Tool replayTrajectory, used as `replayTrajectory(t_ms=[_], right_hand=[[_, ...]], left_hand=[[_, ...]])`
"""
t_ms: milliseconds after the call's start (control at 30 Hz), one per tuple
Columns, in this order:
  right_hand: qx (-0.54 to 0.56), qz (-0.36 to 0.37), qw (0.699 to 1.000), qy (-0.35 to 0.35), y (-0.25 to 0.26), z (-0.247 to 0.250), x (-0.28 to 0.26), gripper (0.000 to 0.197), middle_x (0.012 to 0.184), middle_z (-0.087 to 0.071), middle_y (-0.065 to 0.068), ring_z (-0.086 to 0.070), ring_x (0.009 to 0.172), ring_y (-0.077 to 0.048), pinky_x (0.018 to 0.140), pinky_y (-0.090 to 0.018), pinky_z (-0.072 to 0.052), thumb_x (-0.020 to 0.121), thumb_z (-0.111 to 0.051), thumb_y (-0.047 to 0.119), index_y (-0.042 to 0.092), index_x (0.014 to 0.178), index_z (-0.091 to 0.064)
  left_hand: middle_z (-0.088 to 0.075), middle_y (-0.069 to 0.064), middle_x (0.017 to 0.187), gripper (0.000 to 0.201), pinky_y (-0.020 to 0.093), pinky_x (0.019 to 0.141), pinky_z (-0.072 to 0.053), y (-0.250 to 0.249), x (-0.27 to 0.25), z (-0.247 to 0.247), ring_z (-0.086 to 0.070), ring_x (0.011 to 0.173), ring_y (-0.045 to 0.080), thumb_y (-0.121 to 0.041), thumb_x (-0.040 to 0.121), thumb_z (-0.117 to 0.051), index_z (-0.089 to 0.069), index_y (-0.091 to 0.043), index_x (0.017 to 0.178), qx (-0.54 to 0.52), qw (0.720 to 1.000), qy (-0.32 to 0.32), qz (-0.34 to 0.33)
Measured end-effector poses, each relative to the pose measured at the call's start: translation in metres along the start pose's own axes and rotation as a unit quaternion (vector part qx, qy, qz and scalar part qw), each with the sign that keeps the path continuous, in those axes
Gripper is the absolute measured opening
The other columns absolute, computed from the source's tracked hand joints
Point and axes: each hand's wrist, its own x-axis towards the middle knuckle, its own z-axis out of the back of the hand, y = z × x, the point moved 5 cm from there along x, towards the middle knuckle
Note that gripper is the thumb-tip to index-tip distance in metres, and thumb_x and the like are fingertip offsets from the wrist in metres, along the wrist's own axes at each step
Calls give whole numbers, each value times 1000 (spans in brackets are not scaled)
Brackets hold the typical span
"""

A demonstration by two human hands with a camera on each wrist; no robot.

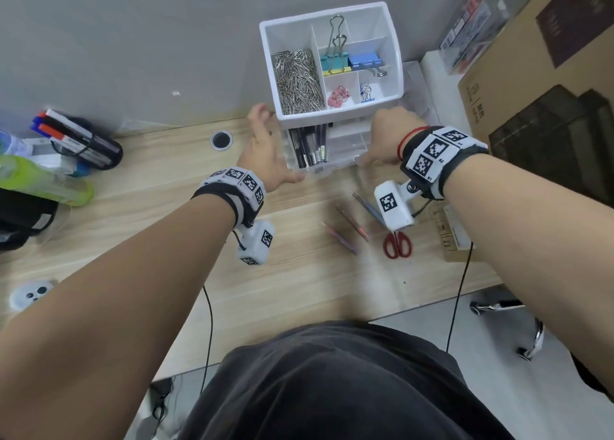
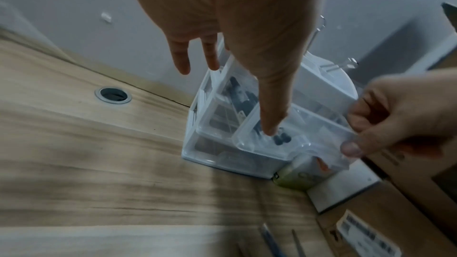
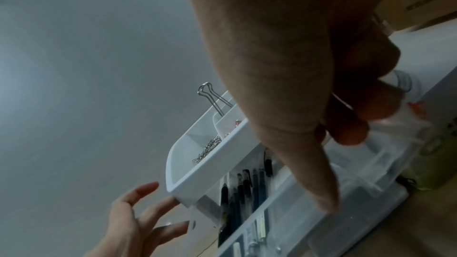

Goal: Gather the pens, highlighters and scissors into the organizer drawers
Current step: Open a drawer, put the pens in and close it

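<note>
The white organizer (image 1: 396, 57) stands at the back of the desk, its top tray full of clips. A clear drawer (image 1: 345, 147) below is pulled out, with several black pens (image 1: 307, 147) in its left part. My left hand (image 1: 265, 154) lies with straight fingers along the organizer's left side, thumb on the drawer's front rim (image 2: 247, 144). My right hand (image 1: 385, 137) pinches the drawer's right front corner (image 2: 346, 144). Loose pens (image 1: 352, 223) and red-handled scissors (image 1: 397, 245) lie on the desk in front, partly behind the right wrist camera.
A dark holder of markers (image 1: 79, 140) and a green bottle (image 1: 43, 180) sit at the left. A cable hole (image 1: 221, 139) is left of the organizer. Cardboard boxes (image 1: 531, 74) stand at the right, and a small box (image 1: 455, 237) lies by the scissors.
</note>
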Motion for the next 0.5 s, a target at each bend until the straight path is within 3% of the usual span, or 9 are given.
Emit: replayTrajectory(t_ms=[67, 167, 300, 333, 400, 500], right_hand=[[23, -28, 999, -4, -7, -1, -1, 55, 65, -63, -5, -66, 68, -25, 70, -37, -59, 65, -83, 59, 10, 66, -57], [37, -55, 998, 6, -13, -7, 3, 59, 79, -70, -8, -70, 78, -27, 76, -39, -60, 68, -77, 65, 8, 79, -64], [58, -42, 997, -25, -13, -6, 9, 50, 84, -64, -12, -61, 75, -27, 67, -31, -52, 78, -73, 54, 7, 78, -56], [66, -33, 997, -26, -12, -6, 11, 47, 85, -65, -12, -60, 77, -26, 68, -31, -52, 79, -72, 50, 5, 82, -61], [98, -6, 995, -18, -10, -7, 15, 37, 96, -71, -9, -65, 89, -26, 81, -34, -56, 83, -71, 41, 8, 99, -73], [131, 28, 991, -17, -5, -8, 17, 33, 112, -72, -10, -65, 106, -28, 97, -37, -52, 88, -69, 30, 9, 113, -73]], left_hand=[[-30, 6, 158, 144, 46, 114, -35, 2, 4, 3, -43, 136, 24, -36, 50, -97, 6, -27, 150, -23, 1000, -6, 17], [-34, 6, 156, 142, 45, 114, -35, 2, 9, 4, -44, 135, 24, -32, 56, -95, 8, -25, 153, -24, 999, 14, 36], [-39, 6, 155, 115, 45, 113, -36, 1, 15, 6, -44, 136, 23, -27, 72, -86, -8, -17, 156, -12, 998, 17, 53], [-42, 5, 153, 106, 43, 112, -37, 1, 18, 8, -45, 135, 23, -28, 75, -83, -15, -14, 154, 1, 999, 11, 52], [-50, 4, 145, 83, 40, 108, -41, 0, 23, 10, -50, 131, 22, -33, 82, -77, -32, -11, 148, 35, 998, -1, 43], [-57, 5, 136, 61, 38, 99, -45, 0, 31, 11, -54, 124, 23, -35, 90, -68, -43, -9, 139, 54, 998, -15, 29]])
